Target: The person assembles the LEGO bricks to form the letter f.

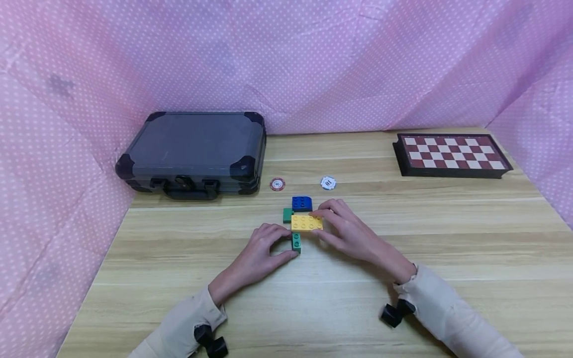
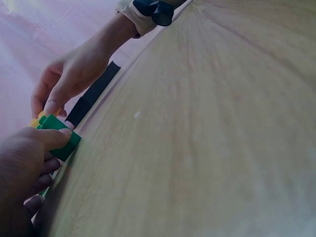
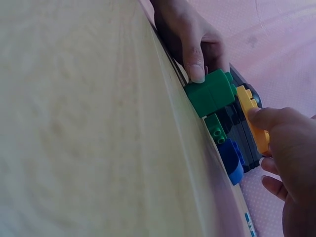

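A small cluster of toy bricks sits mid-table: a blue brick (image 1: 302, 203), a small green brick (image 1: 287, 215), a yellow brick (image 1: 306, 222) and a second green brick (image 1: 296, 242) at its near edge. My left hand (image 1: 286, 243) pinches this near green brick (image 2: 63, 143), thumb on its side. My right hand (image 1: 321, 224) grips the yellow brick's right end between forefinger and thumb. In the right wrist view the green brick (image 3: 212, 93) lies under the yellow brick (image 3: 249, 111), with the blue brick (image 3: 231, 159) beyond.
A black hard case (image 1: 197, 149) lies at the back left, a folded chessboard (image 1: 452, 154) at the back right. A red chip (image 1: 277, 184) and a white chip (image 1: 328, 183) lie just behind the bricks. Pink dotted cloth walls the wooden table (image 1: 403, 298).
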`<control>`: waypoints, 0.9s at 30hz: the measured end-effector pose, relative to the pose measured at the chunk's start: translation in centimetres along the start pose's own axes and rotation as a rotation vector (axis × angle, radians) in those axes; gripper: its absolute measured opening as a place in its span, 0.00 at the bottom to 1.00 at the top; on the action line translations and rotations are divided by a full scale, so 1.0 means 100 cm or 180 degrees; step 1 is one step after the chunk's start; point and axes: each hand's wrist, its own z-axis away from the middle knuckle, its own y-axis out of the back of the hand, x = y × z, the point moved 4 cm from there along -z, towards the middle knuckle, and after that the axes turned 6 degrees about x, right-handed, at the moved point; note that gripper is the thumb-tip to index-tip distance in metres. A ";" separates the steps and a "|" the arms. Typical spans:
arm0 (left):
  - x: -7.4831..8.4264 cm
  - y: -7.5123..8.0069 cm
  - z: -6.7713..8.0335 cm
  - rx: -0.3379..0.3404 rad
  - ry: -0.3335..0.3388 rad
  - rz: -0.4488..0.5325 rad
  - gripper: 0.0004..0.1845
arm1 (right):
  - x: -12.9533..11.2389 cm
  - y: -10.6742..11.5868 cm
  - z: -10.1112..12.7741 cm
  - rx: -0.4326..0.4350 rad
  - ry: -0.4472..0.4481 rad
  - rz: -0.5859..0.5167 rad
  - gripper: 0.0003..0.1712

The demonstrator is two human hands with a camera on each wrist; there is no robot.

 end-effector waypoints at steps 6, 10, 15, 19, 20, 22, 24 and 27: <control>0.000 0.000 0.000 0.0022 -0.0048 0.0010 0.21 | -0.002 0.000 -0.001 0.0035 0.0070 -0.0018 0.23; 0.000 0.000 -0.001 0.0048 -0.0127 0.0034 0.19 | -0.005 0.000 -0.001 0.0086 0.0160 -0.0050 0.24; 0.000 0.000 -0.001 0.0061 -0.0156 0.0015 0.18 | -0.007 -0.001 -0.001 0.0117 0.0276 -0.0079 0.24; 0.000 0.000 -0.001 0.0056 -0.0157 0.0003 0.18 | -0.008 -0.001 -0.001 0.0106 0.0321 -0.0098 0.24; 0.000 0.000 -0.001 0.0054 -0.0157 0.0002 0.19 | -0.008 -0.002 -0.001 0.0095 0.0322 -0.0103 0.24; 0.000 0.000 0.000 0.0048 -0.0153 0.0002 0.19 | -0.009 -0.002 -0.001 0.0069 0.0309 -0.0110 0.23; 0.000 0.000 0.000 0.0040 -0.0147 -0.0006 0.20 | -0.010 -0.002 -0.001 0.0050 0.0297 -0.0120 0.23; 0.001 0.000 0.000 0.0030 -0.0134 -0.0037 0.22 | -0.011 -0.003 -0.001 0.0045 0.0323 -0.0130 0.23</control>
